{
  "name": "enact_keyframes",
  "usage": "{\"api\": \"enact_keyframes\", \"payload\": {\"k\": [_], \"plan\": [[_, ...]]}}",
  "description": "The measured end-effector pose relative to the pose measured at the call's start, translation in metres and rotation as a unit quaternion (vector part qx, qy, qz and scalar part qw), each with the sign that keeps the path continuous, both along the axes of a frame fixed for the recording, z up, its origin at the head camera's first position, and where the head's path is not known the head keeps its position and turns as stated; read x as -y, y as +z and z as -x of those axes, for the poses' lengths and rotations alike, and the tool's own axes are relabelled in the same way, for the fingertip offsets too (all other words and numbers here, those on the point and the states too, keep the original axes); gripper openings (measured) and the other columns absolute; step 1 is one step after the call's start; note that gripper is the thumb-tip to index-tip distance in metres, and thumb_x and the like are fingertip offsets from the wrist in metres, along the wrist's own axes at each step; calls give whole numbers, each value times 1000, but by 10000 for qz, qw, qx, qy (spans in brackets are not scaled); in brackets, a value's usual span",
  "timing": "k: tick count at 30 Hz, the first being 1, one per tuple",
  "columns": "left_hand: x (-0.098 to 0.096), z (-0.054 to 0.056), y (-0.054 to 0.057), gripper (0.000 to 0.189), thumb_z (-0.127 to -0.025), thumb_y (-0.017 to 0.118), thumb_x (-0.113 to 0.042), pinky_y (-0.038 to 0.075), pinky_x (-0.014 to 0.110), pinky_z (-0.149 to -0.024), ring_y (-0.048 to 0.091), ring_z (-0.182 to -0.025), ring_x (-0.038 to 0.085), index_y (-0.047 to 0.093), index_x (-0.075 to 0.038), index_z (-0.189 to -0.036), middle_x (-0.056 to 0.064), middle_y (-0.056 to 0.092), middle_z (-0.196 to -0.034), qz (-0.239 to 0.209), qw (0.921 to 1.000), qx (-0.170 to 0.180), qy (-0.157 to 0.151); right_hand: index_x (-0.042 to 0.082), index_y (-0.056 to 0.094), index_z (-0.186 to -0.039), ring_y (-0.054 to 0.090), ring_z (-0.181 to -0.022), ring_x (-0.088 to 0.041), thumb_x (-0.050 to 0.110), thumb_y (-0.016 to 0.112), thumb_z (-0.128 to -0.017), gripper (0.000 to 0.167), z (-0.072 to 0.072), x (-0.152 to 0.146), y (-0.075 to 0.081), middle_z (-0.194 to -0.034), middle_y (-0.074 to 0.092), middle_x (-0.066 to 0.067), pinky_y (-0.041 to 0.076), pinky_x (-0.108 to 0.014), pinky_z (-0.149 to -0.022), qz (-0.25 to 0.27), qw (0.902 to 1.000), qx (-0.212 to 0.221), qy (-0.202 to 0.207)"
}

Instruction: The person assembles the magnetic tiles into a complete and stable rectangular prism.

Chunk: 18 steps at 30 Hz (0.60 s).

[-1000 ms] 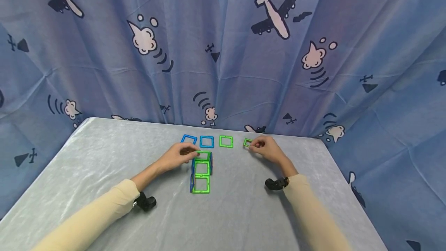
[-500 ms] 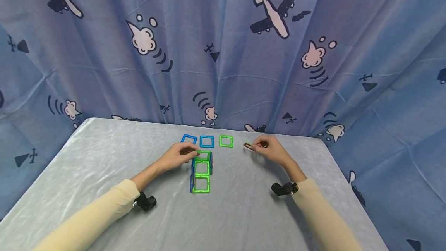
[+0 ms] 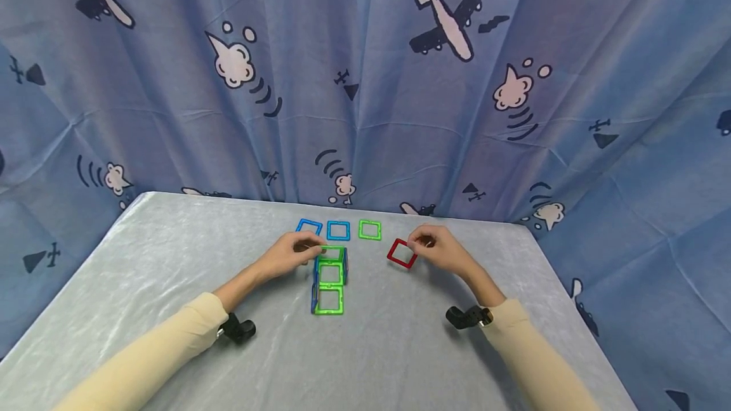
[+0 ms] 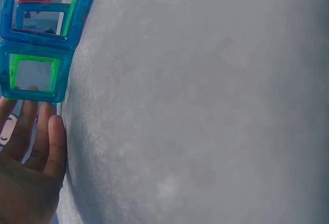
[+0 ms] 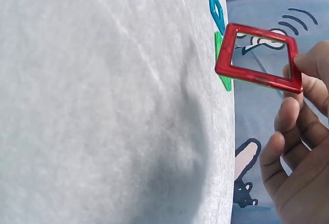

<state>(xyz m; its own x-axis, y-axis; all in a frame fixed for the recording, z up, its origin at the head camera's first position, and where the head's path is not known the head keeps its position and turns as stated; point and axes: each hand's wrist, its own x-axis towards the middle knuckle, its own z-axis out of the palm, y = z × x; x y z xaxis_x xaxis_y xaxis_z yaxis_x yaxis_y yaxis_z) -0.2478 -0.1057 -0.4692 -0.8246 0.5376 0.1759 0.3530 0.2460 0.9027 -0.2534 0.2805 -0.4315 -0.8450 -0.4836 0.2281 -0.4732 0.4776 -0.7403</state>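
On the table stands a structure of square magnetic tiles (image 3: 330, 287), with green frames in a column and blue frames along its left side. My left hand (image 3: 288, 252) holds its far end, thumb and index finger at the top green tile; in the left wrist view the fingers (image 4: 43, 142) reach the edge of a blue tile (image 4: 36, 96), the thumb hidden. To the right, above the table, my right hand (image 3: 442, 249) pinches a red magnetic tile (image 3: 400, 264) by one corner between thumb and fingers. The right wrist view shows that red tile (image 5: 259, 79) tilted.
Along the far table edge lie two blue tiles (image 3: 339, 239) and a green tile (image 3: 370, 238) in a row. A blue curtain (image 3: 365, 113) printed with planes hangs behind the grey-white tablecloth (image 3: 394, 347).
My right hand has turned its tile: a green face showed first, then its edge, now a red face, swung toward the structure. The left hand has stayed put.
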Motion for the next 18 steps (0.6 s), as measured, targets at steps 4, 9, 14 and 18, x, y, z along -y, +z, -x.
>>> {"api": "enact_keyframes", "payload": {"k": [4,9,14,18], "plan": [[1,0,0,21,-104,61,-15,58,38,-77,68,-100,25,71,-3,-119,10,71,-113,-3,10000,2,-3,-2,72,-96,57,-73,-18,-1,69,-95,3,-3,3,0,-85,65,-4,48,-26,-63,107,9999,16,128],[1,-1,2,22,-104,61,-14,58,39,-76,68,-99,27,70,-1,-119,12,70,-113,-87,9999,-99,-25,-4,72,-96,57,-71,-17,-3,70,-94,3,-9,9,2,-84,66,-5,49,-26,-62,203,9993,53,304],[1,-2,5,23,-105,60,-13,58,45,-78,67,-103,33,69,1,-121,16,69,-115,-150,9999,3,-15,-5,72,-94,62,-69,-15,-4,70,-93,3,-15,13,1,-83,68,-10,56,-29,-62,199,9983,326,430],[0,-2,5,24,-105,60,-13,58,46,-79,67,-104,34,68,2,-122,16,69,-116,-140,9999,61,-9,-6,72,-94,64,-70,-15,-2,71,-93,4,-20,15,0,-83,69,-8,58,-31,-63,214,9979,440,434]]}}
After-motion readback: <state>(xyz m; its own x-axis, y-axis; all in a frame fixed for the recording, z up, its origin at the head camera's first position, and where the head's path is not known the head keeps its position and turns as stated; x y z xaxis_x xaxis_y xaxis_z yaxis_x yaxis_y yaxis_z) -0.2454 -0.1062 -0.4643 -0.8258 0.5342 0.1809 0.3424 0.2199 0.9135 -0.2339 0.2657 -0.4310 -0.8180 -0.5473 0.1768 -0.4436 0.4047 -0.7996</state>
